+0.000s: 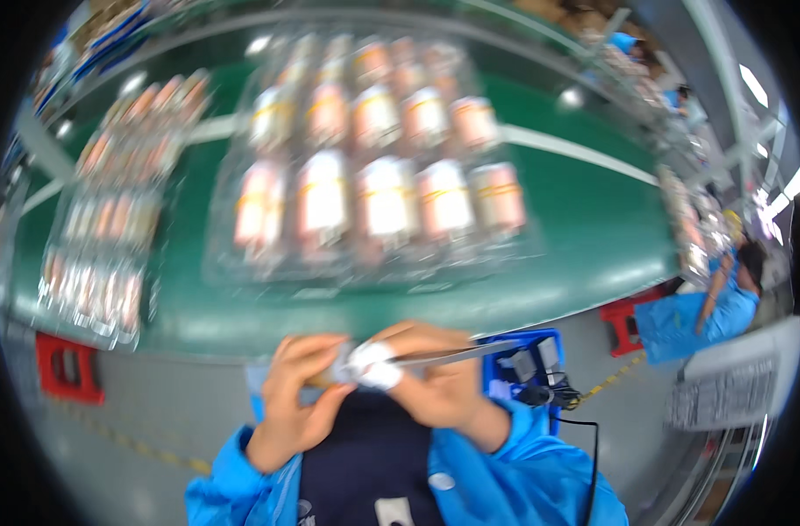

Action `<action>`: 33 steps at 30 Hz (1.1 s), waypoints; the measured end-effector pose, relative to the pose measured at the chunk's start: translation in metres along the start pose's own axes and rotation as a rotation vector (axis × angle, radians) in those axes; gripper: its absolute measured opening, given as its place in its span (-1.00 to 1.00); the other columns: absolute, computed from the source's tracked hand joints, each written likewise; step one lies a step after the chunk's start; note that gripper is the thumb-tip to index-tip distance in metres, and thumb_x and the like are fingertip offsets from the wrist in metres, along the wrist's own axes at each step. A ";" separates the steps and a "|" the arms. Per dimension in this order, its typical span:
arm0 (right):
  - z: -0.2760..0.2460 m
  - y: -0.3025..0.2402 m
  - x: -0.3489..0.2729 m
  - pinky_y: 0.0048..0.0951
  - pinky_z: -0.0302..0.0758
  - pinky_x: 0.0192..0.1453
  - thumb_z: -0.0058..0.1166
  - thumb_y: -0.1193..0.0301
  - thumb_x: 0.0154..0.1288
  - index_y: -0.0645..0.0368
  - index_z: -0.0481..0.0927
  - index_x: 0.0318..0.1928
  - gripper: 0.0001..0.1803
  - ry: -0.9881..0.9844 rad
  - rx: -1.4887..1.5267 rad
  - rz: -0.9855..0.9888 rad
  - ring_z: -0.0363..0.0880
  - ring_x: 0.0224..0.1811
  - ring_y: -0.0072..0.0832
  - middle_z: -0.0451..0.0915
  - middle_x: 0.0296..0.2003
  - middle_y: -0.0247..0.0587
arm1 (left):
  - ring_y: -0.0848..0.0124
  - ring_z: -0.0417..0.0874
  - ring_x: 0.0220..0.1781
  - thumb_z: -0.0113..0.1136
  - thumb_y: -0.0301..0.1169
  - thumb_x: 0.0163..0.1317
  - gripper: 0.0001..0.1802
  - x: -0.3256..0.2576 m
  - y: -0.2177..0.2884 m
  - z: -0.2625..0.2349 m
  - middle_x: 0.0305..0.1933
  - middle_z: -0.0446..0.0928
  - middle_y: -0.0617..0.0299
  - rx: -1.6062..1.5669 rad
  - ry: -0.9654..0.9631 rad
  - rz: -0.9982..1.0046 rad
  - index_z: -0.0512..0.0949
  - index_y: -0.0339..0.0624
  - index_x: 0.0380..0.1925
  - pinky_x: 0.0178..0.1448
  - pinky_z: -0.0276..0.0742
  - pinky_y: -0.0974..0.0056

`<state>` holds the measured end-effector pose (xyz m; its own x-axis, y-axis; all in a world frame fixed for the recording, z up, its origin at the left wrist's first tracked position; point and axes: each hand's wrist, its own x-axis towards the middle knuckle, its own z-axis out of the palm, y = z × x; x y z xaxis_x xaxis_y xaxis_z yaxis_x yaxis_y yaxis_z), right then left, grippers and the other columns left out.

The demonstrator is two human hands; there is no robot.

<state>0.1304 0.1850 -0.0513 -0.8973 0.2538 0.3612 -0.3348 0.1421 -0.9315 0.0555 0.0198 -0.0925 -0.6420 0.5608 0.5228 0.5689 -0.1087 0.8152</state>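
Above my lap, in front of the bench edge, my two hands meet. My left hand (305, 394) is closed, pinching a small greyish piece (340, 364) between thumb and fingers; blur hides its kind. My right hand (444, 379) is closed around a long, thin metal tool (452, 356), its shaft pointing off to the right. White wraps (378, 366) cover the thumb and finger tips of that hand, which touch the greyish piece. Beyond them, a clear plastic tray (217, 254) holds rows of cylinders (387, 200) in white and pink with yellow bands, all smeared by motion.
More filled clear trays (102, 263) lie left on the green work surface (593, 232). A blue bin (524, 337) with dark boxes and black cable stands beside my right arm. Red stools (71, 368) flank the bench. A person in blue (724, 307) sits at far right.
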 end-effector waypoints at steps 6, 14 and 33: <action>-0.012 -0.007 0.014 -0.46 0.43 -0.35 0.11 0.59 0.13 0.28 0.56 -0.29 -0.90 -0.155 -0.083 -0.026 0.55 -0.37 -0.42 0.56 -0.41 -0.17 | 0.19 0.48 -0.06 0.23 -0.74 -0.11 -0.49 0.005 0.007 -0.005 -0.01 0.43 -0.09 0.080 -0.126 0.034 0.34 -0.26 -0.10 -0.05 0.52 0.26; -0.023 -0.029 0.020 -0.37 0.38 -0.47 0.10 0.49 0.11 0.25 0.53 -0.40 -0.92 -0.313 -0.221 0.047 0.53 -0.54 -0.26 0.53 -0.53 -0.14 | 0.07 0.48 -0.17 0.29 -0.68 -0.24 -0.52 0.006 0.017 0.003 -0.15 0.50 -0.05 0.189 -0.152 0.160 0.32 -0.22 -0.27 -0.15 0.39 0.13; -0.003 -0.011 -0.001 -0.29 0.64 -0.28 0.10 0.51 0.19 0.38 0.49 -0.25 -0.82 0.149 0.266 -0.012 0.63 -0.39 -0.28 0.53 -0.37 0.02 | 0.24 0.45 0.20 0.24 -0.62 0.10 -0.49 0.010 0.012 -0.005 0.13 0.40 -0.12 -0.773 0.050 -0.244 0.26 -0.30 0.04 0.22 0.40 0.20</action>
<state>0.1356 0.1857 -0.0414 -0.8475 0.3941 0.3557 -0.4261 -0.1051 -0.8986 0.0539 0.0199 -0.0763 -0.7347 0.6066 0.3036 -0.0945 -0.5347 0.8397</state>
